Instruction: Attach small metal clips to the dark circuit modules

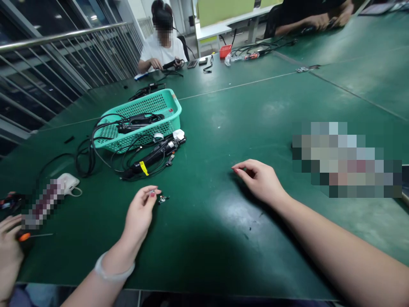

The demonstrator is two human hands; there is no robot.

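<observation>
My left hand (139,211), with a pale band at its wrist, has thumb and fingers pinched together low over the green table (204,238). What the pinch holds, if anything, is too small to make out. Right beside those fingertips lies a little cluster of small metal parts (163,199). My right hand (260,181) is also in a pinch, further right over bare tabletop; anything between its fingertips cannot be seen. Beyond my left hand rests a black corded device (156,157) with a yellow tag, touched by neither hand.
A turquoise basket (174,121) with black corded devices stands behind, cables trailing left. At left, another person's hand (9,243) is near an orange-handled screwdriver (25,236). Two people sit across the table, near a red box (225,51). A blurred-out object (348,162) lies right.
</observation>
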